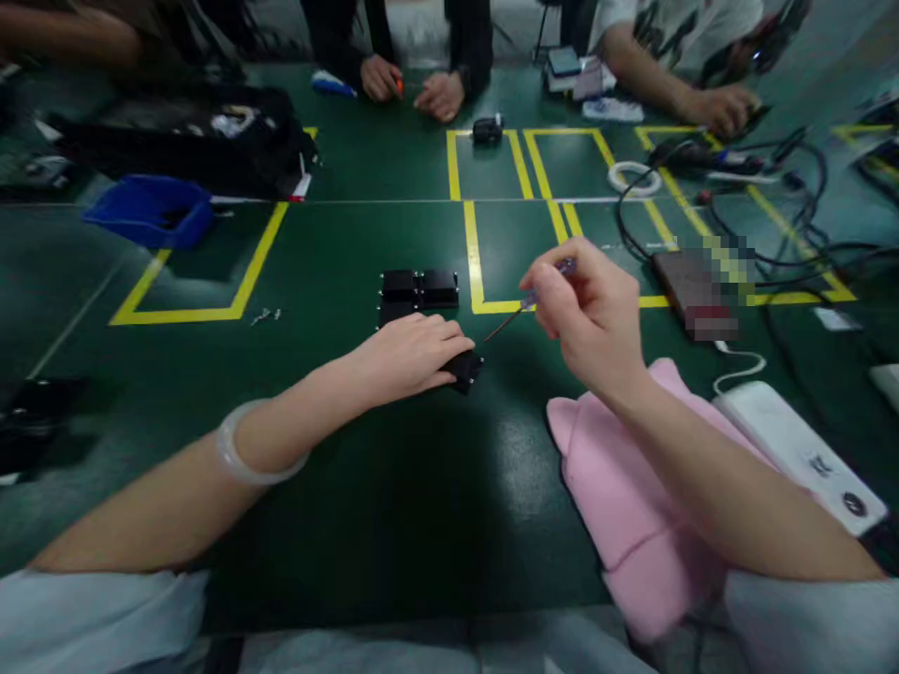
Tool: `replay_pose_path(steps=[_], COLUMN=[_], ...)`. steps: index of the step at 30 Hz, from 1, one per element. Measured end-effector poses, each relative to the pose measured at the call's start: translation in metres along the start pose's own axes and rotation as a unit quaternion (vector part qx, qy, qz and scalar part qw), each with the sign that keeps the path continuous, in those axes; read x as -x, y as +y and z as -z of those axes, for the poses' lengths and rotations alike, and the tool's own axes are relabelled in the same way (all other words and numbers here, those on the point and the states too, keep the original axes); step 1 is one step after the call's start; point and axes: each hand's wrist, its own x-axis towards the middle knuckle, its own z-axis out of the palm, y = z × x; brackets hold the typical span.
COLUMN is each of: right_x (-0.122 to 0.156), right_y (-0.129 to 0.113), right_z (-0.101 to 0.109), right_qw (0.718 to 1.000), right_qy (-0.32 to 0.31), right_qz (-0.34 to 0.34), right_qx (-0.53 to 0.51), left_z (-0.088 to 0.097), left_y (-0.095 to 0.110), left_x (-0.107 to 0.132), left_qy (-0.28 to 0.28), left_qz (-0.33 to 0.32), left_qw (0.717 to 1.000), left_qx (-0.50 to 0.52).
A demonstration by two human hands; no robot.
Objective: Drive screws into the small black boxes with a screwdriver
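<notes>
My left hand (414, 360) is closed round a small black block (464, 369) that rests on the green table (393, 524); light metal bits show at the block's right end. Just beyond that hand sit several similar black blocks (421, 288) in a cluster, partly covered by my fingers. My right hand (586, 309) pinches a screwdriver (528, 300) by its clear, purplish handle. Its thin shaft slants down to the left, with the tip close to the block's right end. I cannot tell whether the tip touches it.
Loose screws (267, 315) lie left of the blocks. A blue bin (151, 211) stands at the far left. Near my right forearm are a pink cloth item (632, 496), a white power bank (801, 454), a phone (692, 290) and cables. Co-workers' hands (442, 95) rest across the table.
</notes>
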Motion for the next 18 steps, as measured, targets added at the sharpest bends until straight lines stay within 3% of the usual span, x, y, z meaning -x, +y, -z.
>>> replay_pose_path(steps=[7,18], right_x=[-0.006,0.006], right_y=[-0.007,0.008], right_z=[-0.021,-0.03], right_qw=[0.993,0.986], right_qy=[-0.043,-0.058], right_qz=[0.021,0.034], right_qx=[0.107,0.153], left_z=[-0.019,-0.04], left_y=[0.016,0.014], left_x=[0.011,0.013], left_qy=[0.105,0.177], left_qz=[0.112,0.131], left_qw=[0.988,0.975], left_qx=[-0.021,0.023])
